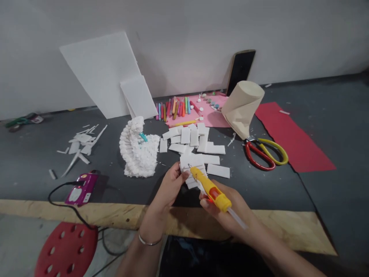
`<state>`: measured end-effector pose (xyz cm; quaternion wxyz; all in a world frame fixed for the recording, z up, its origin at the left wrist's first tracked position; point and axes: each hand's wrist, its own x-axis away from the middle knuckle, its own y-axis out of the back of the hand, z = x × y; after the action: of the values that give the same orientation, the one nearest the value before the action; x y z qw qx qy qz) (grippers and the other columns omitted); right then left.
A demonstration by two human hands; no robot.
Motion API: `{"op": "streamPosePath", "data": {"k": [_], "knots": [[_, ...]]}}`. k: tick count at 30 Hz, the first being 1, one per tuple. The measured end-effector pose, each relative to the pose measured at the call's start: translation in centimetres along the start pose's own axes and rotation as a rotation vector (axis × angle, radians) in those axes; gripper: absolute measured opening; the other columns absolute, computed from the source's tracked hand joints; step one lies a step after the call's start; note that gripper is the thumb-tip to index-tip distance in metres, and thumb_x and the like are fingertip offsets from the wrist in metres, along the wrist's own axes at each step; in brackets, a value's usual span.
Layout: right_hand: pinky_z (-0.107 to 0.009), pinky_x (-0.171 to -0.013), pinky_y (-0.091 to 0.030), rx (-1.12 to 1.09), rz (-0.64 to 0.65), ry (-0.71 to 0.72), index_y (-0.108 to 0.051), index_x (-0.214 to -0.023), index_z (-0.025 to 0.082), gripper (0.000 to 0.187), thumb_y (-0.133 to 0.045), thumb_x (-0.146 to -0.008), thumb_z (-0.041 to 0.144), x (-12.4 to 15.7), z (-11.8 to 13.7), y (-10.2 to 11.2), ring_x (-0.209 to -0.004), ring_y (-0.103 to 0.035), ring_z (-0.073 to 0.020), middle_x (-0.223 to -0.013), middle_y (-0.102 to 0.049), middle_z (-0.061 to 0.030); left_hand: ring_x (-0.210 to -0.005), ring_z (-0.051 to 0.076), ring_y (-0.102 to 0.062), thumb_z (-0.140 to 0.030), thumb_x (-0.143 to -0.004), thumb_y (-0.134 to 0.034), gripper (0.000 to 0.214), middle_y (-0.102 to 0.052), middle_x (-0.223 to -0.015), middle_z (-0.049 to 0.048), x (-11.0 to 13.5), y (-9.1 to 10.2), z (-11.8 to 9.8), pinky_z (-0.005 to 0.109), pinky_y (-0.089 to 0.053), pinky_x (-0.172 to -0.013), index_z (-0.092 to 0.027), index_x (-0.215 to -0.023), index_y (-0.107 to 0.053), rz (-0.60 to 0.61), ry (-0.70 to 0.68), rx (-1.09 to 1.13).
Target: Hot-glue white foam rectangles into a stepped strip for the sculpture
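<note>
My right hand (pixel 227 206) is closed around a yellow hot glue gun (pixel 211 188), with a clear glue stick (pixel 238 218) poking out of its back end. The gun's nozzle points at a layered piece of white foam strips (pixel 192 159). My left hand (pixel 170 184) pinches that piece at its left edge, thumb on top. Just beyond lie several loose white foam strips (pixel 217 170). To the left stands a curved white foam model (pixel 141 154) with a small teal piece (pixel 143 137) on it.
Foam offcuts (pixel 83 142) and a purple power box (pixel 82 188) with a black cable lie left. Behind are crayons (pixel 175 107) on pink paper (pixel 213 119) and leaning white boards (pixel 103 73). Scissors (pixel 261 156), a beige paper cone (pixel 245 102), a phone (pixel 242 69) and red paper (pixel 296 142) occupy the right.
</note>
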<state>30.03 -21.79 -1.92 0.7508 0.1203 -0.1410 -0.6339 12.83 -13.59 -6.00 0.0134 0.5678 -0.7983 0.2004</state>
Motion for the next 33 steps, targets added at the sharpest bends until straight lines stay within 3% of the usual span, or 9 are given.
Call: {"op": "streamPosePath", "data": {"k": [15, 24, 33], "knots": [[-0.027, -0.053, -0.041, 0.138, -0.025, 0.011, -0.051, -0.076, 0.022, 0.024, -0.052, -0.090, 0.041, -0.4, 0.1, -0.9, -0.057, -0.053, -0.0149, -0.068, -0.061, -0.0011, -0.083, 0.017, -0.061, -0.030, -0.077, -0.074, 0.025, -0.071, -0.093, 0.0038, 0.3, -0.4, -0.3, 0.026, -0.047, -0.077, -0.018, -0.098, -0.066, -0.031, -0.023, -0.122], [-0.027, -0.055, -0.041, 0.125, -0.006, -0.049, -0.050, -0.077, 0.022, 0.023, -0.052, -0.091, 0.041, -0.3, -0.6, -1.4, -0.059, -0.053, -0.0146, -0.069, -0.059, 0.0007, -0.084, 0.019, -0.061, -0.045, -0.072, -0.078, 0.040, -0.071, -0.094, 0.0057, 0.4, -0.5, -0.4, 0.028, -0.046, -0.076, -0.017, -0.098, -0.066, -0.021, -0.006, -0.085], [-0.028, -0.054, -0.040, 0.140, 0.005, -0.084, -0.047, -0.075, 0.023, 0.026, -0.053, -0.090, 0.044, -0.2, -0.6, -1.2, -0.058, -0.052, -0.0146, -0.068, -0.059, 0.0011, -0.079, 0.017, -0.059, -0.040, -0.073, -0.078, 0.033, -0.070, -0.090, 0.0034, 0.5, -0.6, -0.6, 0.025, -0.044, -0.072, -0.018, -0.096, -0.067, -0.034, -0.003, -0.099]]}}
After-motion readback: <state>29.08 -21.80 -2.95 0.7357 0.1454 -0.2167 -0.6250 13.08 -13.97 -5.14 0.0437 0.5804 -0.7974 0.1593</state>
